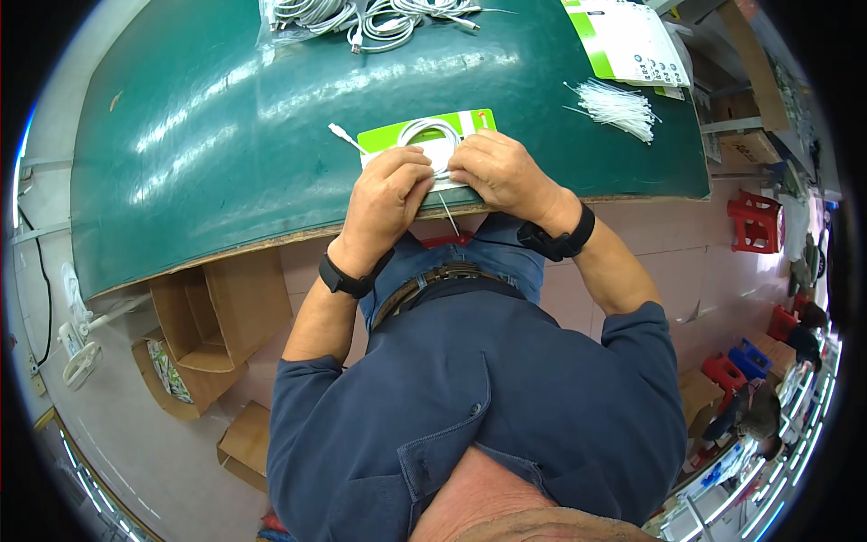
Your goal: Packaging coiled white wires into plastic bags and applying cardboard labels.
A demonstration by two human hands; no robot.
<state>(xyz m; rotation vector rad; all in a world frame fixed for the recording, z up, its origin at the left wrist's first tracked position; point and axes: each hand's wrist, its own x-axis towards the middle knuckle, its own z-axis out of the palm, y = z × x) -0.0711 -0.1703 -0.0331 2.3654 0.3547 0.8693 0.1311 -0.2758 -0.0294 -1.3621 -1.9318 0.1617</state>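
I list: tabletop (262,185), smooth, glossy; coiled cable (430,123) by its near edge, smooth plastic; cable ties (619,110), right edge, plastic.

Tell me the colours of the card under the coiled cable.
The card is bright green and white, clearest in the head view.

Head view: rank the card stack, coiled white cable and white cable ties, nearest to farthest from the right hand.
1. Coiled white cable: close on its left.
2. White cable ties: to the right.
3. Card stack: far right, beyond the ties.
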